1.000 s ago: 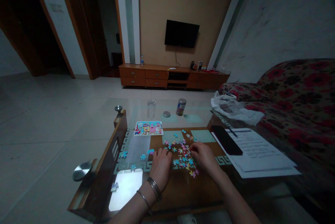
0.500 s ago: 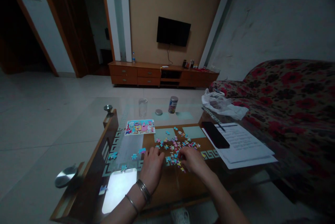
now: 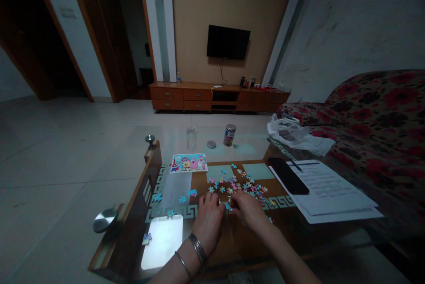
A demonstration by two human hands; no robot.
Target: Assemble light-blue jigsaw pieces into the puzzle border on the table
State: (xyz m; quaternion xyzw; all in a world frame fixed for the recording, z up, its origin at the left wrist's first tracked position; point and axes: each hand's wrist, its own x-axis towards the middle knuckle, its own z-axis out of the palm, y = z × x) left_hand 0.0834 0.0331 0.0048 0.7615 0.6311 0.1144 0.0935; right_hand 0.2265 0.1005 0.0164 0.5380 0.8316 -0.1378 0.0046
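Note:
My left hand (image 3: 208,221) rests fingers-down at the near edge of a spread of multicoloured jigsaw pieces (image 3: 237,187), wearing metal bangles on its wrist. Close beside it, my right hand (image 3: 247,210) has its fingers bent down into the pieces, next to a blue piece (image 3: 227,206). Whether those fingers grip anything is hidden. A cartoon picture card (image 3: 189,163) lies beyond the hands. Several loose pieces, including a blue one (image 3: 182,200), sit left of my left hand near a glowing white panel (image 3: 162,242).
The wood-framed glass table (image 3: 146,191) holds printed papers (image 3: 327,191), a black slab (image 3: 287,176), a drinking glass (image 3: 191,138), a tin can (image 3: 229,135) and a round lid (image 3: 211,144). A plastic bag (image 3: 292,133) lies by a floral sofa (image 3: 375,106) on the right.
My two hands have drawn closer together over the pieces, with my left hand moving right. The head view has shifted slightly, so the whole room sits a little differently.

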